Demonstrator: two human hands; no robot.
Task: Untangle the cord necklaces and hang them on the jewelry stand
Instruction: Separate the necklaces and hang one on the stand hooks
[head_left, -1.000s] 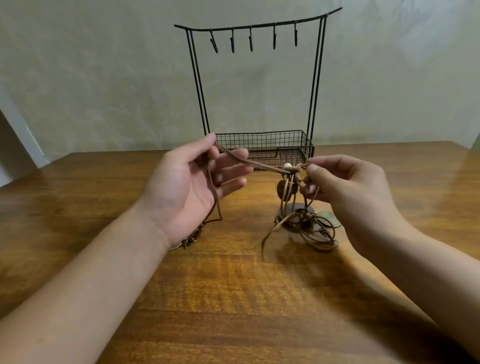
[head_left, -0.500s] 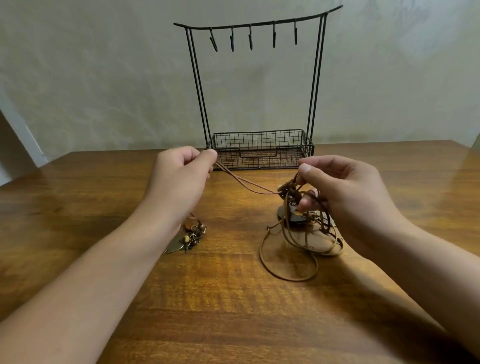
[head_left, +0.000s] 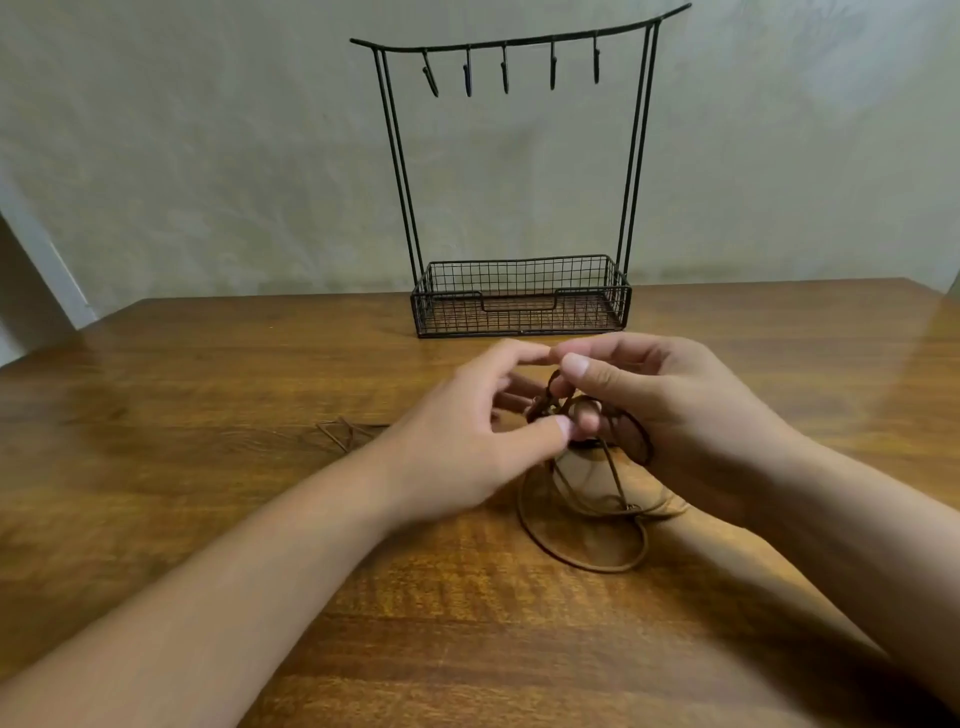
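Note:
A tangle of brown cord necklaces (head_left: 584, 519) lies on the wooden table (head_left: 208, 389), its knot lifted between my hands. My right hand (head_left: 670, 410) pinches the knotted part from above, cords looped round its fingers. My left hand (head_left: 467, 441) has come against it, thumb and forefinger touching the same knot. A loose loop of cord trails toward me on the table. Another strand of cord (head_left: 345, 431) lies flat to the left, partly hidden by my left wrist. The black wire jewelry stand (head_left: 519, 301) stands behind, its several hooks (head_left: 505, 73) bare.
The stand has a mesh basket base at the table's far edge, close to a pale wall. The table's back left corner (head_left: 119, 306) is in view.
My left hand let the stretched cord drop and moved right to meet my right hand at the knot. The strand it held now lies on the table at the left.

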